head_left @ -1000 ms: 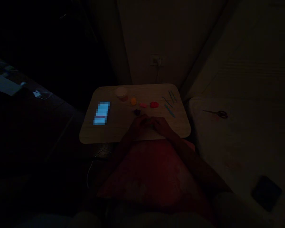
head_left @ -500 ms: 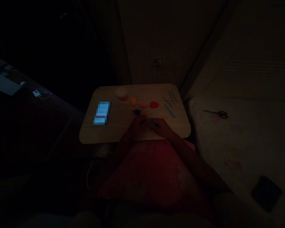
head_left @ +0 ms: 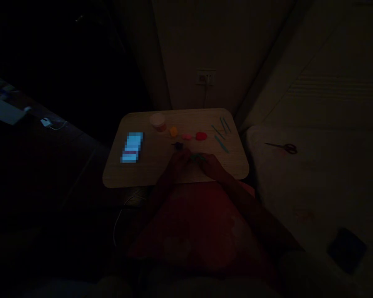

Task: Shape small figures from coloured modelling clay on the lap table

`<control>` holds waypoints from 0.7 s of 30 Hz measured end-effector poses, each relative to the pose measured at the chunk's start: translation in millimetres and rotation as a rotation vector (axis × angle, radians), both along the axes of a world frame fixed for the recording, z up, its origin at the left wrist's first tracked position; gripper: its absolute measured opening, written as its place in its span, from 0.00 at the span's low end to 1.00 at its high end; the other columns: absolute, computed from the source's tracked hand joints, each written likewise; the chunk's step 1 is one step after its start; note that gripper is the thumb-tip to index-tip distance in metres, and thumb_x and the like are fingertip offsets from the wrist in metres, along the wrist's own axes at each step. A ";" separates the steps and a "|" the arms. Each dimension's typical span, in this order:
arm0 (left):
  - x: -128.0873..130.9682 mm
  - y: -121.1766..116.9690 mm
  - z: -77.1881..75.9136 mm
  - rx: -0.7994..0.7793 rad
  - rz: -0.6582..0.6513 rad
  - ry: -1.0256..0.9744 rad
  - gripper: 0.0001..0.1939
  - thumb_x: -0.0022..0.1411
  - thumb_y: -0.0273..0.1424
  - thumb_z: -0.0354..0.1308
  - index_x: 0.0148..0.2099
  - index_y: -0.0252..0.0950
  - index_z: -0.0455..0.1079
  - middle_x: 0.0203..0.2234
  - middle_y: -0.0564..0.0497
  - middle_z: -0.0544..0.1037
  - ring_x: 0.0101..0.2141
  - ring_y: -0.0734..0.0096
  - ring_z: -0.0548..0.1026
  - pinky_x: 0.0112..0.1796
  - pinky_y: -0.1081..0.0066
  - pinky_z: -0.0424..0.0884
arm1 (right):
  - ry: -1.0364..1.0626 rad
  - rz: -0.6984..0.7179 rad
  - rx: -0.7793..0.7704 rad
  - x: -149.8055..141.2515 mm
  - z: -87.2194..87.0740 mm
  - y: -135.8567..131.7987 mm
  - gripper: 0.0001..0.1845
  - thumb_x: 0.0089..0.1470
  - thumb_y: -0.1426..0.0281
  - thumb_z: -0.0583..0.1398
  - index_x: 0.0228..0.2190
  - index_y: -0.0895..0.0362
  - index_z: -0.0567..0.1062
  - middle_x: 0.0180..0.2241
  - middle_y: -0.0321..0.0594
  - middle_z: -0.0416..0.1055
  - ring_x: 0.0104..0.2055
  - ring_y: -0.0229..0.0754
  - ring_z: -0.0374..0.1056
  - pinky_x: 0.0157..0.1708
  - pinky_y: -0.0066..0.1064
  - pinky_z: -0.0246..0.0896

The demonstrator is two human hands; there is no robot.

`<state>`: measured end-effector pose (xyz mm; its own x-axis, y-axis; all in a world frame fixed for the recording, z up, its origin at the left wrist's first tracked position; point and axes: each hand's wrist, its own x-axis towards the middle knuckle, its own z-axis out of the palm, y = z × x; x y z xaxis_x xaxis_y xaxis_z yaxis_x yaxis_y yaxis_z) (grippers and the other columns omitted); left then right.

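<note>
The scene is very dark. Near the front edge of a small wooden table (head_left: 155, 174), my left hand (head_left: 179, 160) and my right hand (head_left: 211, 166) meet around a green piece that looks like modelling clay (head_left: 198, 156). Fingers of both hands are closed on it, and part of it is hidden by them. Just beyond my left hand lies a dark lump (head_left: 178, 145) with a thin point to its left. Farther back sit an orange lump (head_left: 173, 131), a pink lump (head_left: 187, 137) and a red lump (head_left: 201, 136), in a loose row.
A lidded tub (head_left: 158, 121) stands at the back of the table. Several thin blue-green modelling tools (head_left: 221, 143) lie at the right. A lit phone (head_left: 132, 147) is at the left. On the pale surface to the right rest scissors (head_left: 289, 148) and a dark object (head_left: 347, 250).
My fingers have shifted slightly around the green piece, and more of it shows between my hands. The view has moved a little; the things on the table stay in place.
</note>
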<state>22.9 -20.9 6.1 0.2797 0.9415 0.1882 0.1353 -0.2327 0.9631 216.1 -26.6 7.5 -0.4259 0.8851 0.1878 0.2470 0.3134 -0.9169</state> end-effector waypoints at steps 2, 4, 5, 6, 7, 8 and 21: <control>-0.8 -0.5 1.3 0.029 -0.038 -0.024 0.27 0.65 0.57 0.56 0.30 0.38 0.64 0.26 0.52 0.68 0.30 0.69 0.66 0.34 0.66 0.65 | 0.002 -0.007 0.003 0.1 -0.8 0.1 0.15 0.64 0.59 0.56 0.30 0.54 0.73 0.29 0.39 0.73 0.32 0.42 0.65 0.36 0.33 0.61; -0.8 -2.0 3.4 0.056 -0.055 -0.019 0.24 0.63 0.53 0.61 0.30 0.37 0.65 0.27 0.52 0.70 0.31 0.69 0.67 0.36 0.67 0.66 | 0.013 -0.004 0.006 1.5 -1.9 0.2 0.14 0.64 0.60 0.56 0.30 0.54 0.71 0.30 0.38 0.72 0.32 0.42 0.65 0.37 0.34 0.61; -0.5 -2.8 4.5 0.060 -0.054 -0.005 0.24 0.62 0.52 0.62 0.31 0.37 0.65 0.28 0.52 0.70 0.31 0.69 0.68 0.36 0.67 0.66 | 0.026 0.010 0.012 2.6 -2.6 0.4 0.12 0.64 0.60 0.56 0.31 0.54 0.71 0.31 0.39 0.72 0.33 0.42 0.65 0.38 0.34 0.62; 0.1 -3.7 5.7 0.058 -0.046 0.014 0.23 0.61 0.51 0.64 0.31 0.37 0.65 0.28 0.52 0.70 0.31 0.70 0.67 0.36 0.68 0.66 | 0.041 0.033 0.020 3.8 -3.3 0.6 0.11 0.63 0.61 0.56 0.32 0.54 0.71 0.32 0.39 0.73 0.34 0.43 0.66 0.39 0.35 0.63; 0.8 -4.3 6.6 0.053 -0.034 0.037 0.22 0.60 0.50 0.64 0.31 0.37 0.65 0.27 0.53 0.69 0.31 0.70 0.67 0.35 0.68 0.65 | 0.054 0.061 0.029 5.1 -3.9 0.9 0.10 0.63 0.62 0.56 0.34 0.54 0.71 0.34 0.40 0.73 0.35 0.43 0.66 0.41 0.36 0.63; 1.6 -4.7 7.4 0.050 -0.025 0.060 0.22 0.60 0.49 0.65 0.32 0.37 0.64 0.27 0.54 0.69 0.30 0.71 0.66 0.34 0.69 0.64 | 0.061 0.085 0.036 6.2 -4.4 1.2 0.10 0.62 0.62 0.56 0.34 0.54 0.72 0.34 0.40 0.73 0.36 0.44 0.67 0.42 0.36 0.63; 5.3 -6.9 4.5 0.130 -0.054 0.241 0.18 0.61 0.44 0.66 0.35 0.37 0.65 0.26 0.56 0.68 0.28 0.73 0.63 0.31 0.71 0.61 | -0.040 -0.029 0.011 0.7 -2.6 2.6 0.28 0.67 0.49 0.51 0.26 0.55 0.75 0.25 0.38 0.72 0.28 0.40 0.63 0.33 0.32 0.57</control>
